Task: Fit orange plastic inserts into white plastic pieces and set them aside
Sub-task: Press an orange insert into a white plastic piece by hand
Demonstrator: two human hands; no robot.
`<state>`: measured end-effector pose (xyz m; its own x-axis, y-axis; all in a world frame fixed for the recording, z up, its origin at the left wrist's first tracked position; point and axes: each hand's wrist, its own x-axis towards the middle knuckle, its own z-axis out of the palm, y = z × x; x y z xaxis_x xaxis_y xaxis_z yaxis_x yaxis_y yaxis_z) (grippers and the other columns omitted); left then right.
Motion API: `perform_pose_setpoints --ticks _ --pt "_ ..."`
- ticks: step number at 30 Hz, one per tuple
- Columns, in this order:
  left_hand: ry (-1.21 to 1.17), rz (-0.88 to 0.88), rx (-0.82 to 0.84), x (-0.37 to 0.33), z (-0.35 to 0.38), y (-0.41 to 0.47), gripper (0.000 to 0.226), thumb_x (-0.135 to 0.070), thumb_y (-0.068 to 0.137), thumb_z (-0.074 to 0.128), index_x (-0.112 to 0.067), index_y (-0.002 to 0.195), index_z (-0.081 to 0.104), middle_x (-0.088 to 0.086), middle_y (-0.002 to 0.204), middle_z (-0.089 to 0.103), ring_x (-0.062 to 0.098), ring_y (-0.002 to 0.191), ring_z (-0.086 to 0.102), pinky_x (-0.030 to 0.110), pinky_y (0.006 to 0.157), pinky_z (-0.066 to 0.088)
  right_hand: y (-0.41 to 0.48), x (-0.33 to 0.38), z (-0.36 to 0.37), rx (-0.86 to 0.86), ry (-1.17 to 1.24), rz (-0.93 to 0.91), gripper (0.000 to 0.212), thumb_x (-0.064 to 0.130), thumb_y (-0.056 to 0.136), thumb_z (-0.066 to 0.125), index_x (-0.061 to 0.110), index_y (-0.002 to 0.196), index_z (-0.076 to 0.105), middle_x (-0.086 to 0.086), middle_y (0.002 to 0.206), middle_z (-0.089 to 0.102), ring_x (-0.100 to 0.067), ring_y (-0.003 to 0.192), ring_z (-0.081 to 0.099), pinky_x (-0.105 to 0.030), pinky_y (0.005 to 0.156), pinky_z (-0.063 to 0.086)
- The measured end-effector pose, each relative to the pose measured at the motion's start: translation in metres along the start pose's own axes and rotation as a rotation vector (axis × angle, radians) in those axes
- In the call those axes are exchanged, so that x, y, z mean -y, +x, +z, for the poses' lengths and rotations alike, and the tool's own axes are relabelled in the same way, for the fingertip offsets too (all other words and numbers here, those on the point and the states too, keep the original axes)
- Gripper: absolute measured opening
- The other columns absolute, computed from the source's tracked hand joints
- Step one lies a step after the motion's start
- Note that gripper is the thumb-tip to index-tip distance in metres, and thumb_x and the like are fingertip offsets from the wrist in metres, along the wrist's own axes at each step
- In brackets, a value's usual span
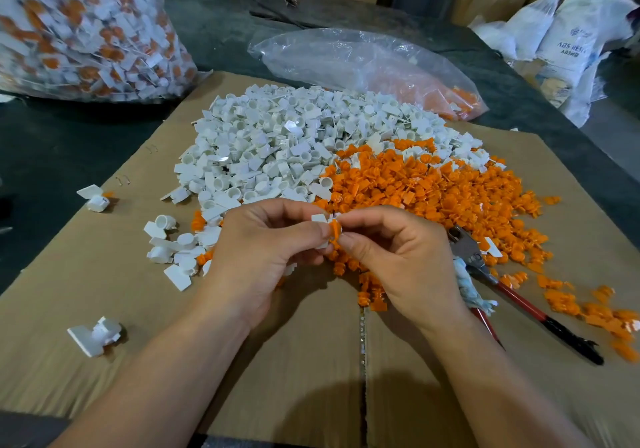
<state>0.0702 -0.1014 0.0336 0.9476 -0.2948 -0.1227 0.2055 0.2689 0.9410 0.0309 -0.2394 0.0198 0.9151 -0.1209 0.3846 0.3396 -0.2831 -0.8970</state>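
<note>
Cardboard (277,361) covers the dark desk (69,142). At its centre I have the insert (335,231) pinched in the fingers of the right hand (398,260). It touches the white piece (319,219), which the left hand (263,250) fingers pinch. I judge this the fitting step. Next it wants a straight push until seated. The white pile (277,142) lies at 11 o'clock, the orange pile (415,188) at 1, pliers (519,295) at 4.

Bare cardboard (294,361) lies open near; piles of white pieces (277,142), orange inserts (415,184) and pliers (502,281) crowd beyond.
</note>
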Motion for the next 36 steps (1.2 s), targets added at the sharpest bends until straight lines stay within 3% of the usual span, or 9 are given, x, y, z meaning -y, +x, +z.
perform_pose_setpoints --ticks 4,10,21,27,36 --pt "0.031 0.067 0.025 0.0001 -0.0007 -0.0012 0.016 0.003 0.060 0.070 -0.013 0.059 0.073 0.005 0.057 0.067 0.012 0.051 0.062 0.018 0.048 0.050 0.0015 0.0021 -0.0007 -0.010 0.076 0.061 0.015 0.019 0.069 0.065 0.025 0.082 0.067 0.012 0.077 0.070 -0.004 0.075 0.066 -0.015 0.067 0.051" --pt "0.071 0.092 0.031 0.0013 0.0006 -0.0018 0.019 0.006 0.066 0.069 -0.012 0.063 0.074 0.003 0.058 0.067 0.010 0.052 0.062 0.017 0.050 0.051 0.0023 0.0016 -0.0015 0.021 0.172 0.196 0.016 0.020 0.067 0.063 0.019 0.083 0.068 0.005 0.073 0.071 -0.009 0.069 0.065 -0.019 0.064 0.054" --pt "0.084 0.115 0.036 0.0020 0.0018 -0.0005 0.024 0.010 0.066 0.068 -0.013 0.059 0.072 0.002 0.055 0.066 0.008 0.048 0.059 0.016 0.047 0.050 0.0008 0.0047 -0.0007 -0.022 0.154 0.158 0.011 0.018 0.066 0.065 0.018 0.076 0.069 0.006 0.067 0.070 -0.006 0.063 0.065 -0.016 0.059 0.051" --pt "0.080 0.112 0.042 0.0031 0.0016 0.0004 0.029 0.013 0.067 0.066 -0.014 0.057 0.072 0.002 0.053 0.065 0.008 0.047 0.059 0.016 0.048 0.050 0.0009 0.0053 -0.0002 -0.036 0.136 0.169 0.022 -0.004 0.075 0.065 0.018 0.074 0.068 0.005 0.064 0.068 -0.006 0.059 0.063 -0.016 0.058 0.051" --pt "0.030 0.029 0.043 0.0024 0.0018 0.0010 0.027 0.013 0.068 0.065 -0.012 0.058 0.069 0.003 0.050 0.062 0.008 0.041 0.056 0.014 0.039 0.042 0.0010 0.0043 -0.0002 -0.024 0.145 0.186 0.015 0.001 0.077 0.064 0.015 0.076 0.067 0.003 0.063 0.068 -0.007 0.059 0.062 -0.016 0.057 0.051"
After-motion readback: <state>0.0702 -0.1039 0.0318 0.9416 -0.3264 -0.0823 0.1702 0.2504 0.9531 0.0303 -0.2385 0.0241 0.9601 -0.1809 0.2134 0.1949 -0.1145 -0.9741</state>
